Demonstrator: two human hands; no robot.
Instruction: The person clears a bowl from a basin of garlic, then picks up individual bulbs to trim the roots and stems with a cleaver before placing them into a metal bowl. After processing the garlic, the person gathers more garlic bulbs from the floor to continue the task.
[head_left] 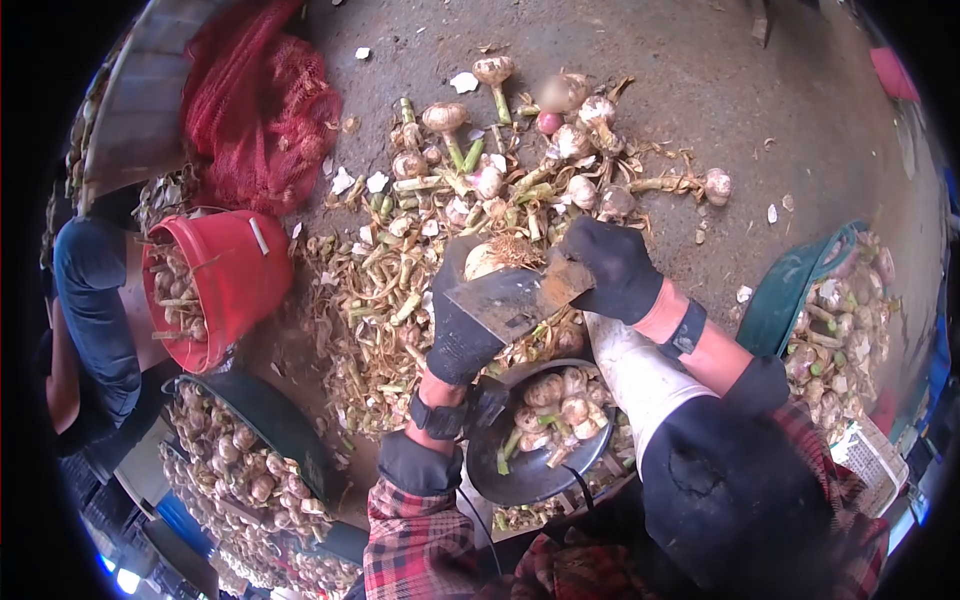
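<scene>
My left hand (458, 318), in a black glove, is wrapped round a garlic bulb (482, 262) whose dry roots point up and to the right. In my black-gloved right hand (612, 268) is a knife with a wide, square-ended blade (500, 307), rusty close to the grip. The handle is hidden in my fist. Lying across the near side of the bulb, the blade overlaps my left fingers in this view. Below my hands, a dark metal bowl (487, 462) holds several garlic bulbs (560, 405).
Cut stems and peelings (375, 320) cover the floor, with whole garlic (445, 118) beyond. To the left are a red bucket (245, 265), a red mesh sack (265, 120), a full green tub (290, 425) and another person's leg (95, 310). A green basket (785, 300) stands right.
</scene>
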